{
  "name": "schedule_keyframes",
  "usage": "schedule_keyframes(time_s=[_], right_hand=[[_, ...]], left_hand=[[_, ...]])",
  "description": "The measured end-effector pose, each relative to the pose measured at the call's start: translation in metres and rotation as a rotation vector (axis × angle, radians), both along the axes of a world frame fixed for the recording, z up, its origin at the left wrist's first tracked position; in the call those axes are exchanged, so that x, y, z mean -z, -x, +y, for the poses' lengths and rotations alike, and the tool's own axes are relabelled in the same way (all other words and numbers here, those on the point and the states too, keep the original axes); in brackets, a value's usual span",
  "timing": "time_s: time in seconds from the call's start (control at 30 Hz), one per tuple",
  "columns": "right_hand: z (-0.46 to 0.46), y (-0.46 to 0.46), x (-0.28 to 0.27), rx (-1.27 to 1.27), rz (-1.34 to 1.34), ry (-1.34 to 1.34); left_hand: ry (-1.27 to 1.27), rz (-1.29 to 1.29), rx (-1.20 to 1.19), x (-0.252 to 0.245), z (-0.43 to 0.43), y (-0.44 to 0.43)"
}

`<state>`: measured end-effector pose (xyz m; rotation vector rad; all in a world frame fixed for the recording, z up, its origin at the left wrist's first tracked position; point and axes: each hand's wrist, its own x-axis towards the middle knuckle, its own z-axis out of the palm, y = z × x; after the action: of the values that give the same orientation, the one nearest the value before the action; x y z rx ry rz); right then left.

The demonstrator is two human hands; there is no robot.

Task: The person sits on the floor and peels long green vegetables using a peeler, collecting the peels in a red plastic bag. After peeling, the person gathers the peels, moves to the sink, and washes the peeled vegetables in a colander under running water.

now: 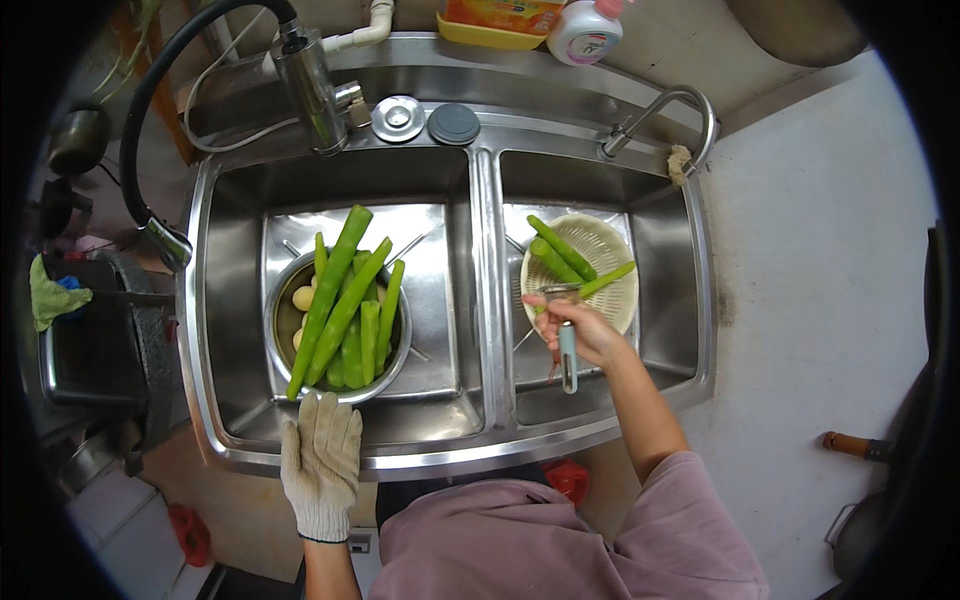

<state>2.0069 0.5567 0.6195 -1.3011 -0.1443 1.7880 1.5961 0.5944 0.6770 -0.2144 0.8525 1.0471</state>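
Note:
My left hand [322,446], in a cream knitted work glove, is palm up at the front rim of the left basin, fingers extended and holding nothing. Just beyond its fingertips stands a round metal bowl [409,330]. Several peeled green stems [330,300], apparently celtuce, are heaped in it, some jutting over the rim. Pale round items, possibly potatoes [303,298], show beneath them. Over the right basin my bare right hand [581,330] grips a peeler [568,364] with a light-blue handle. Under its blade, a cream plastic colander [616,251] holds green stem pieces [559,251].
A divider [489,300] separates the steel basins. A black-hosed faucet [127,135] arches at left; a curved tap [701,112] stands back right. Two drain covers [398,118] lie on the back ledge. On the right counter [810,300] is a wooden-handled tool [847,444].

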Motion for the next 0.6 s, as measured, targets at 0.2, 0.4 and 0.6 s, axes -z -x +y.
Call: schedule_keyframes(time_s=[0.2,0.4,0.6], right_hand=[[-0.016,0.046,0.113,-0.218,-0.45,0.295],[-0.051,0.047,0.235,-0.159,-0.865,0.048],[-0.047,0.053,0.121,-0.076,-1.061,-0.036]], left_hand=[[-0.021,0.034,0.021,-0.002,0.0,0.011],[-0.006,0.04,0.082,-0.006,-0.003,-0.001],[0.011,-0.06,0.142,-0.011,0.0,-0.03]])
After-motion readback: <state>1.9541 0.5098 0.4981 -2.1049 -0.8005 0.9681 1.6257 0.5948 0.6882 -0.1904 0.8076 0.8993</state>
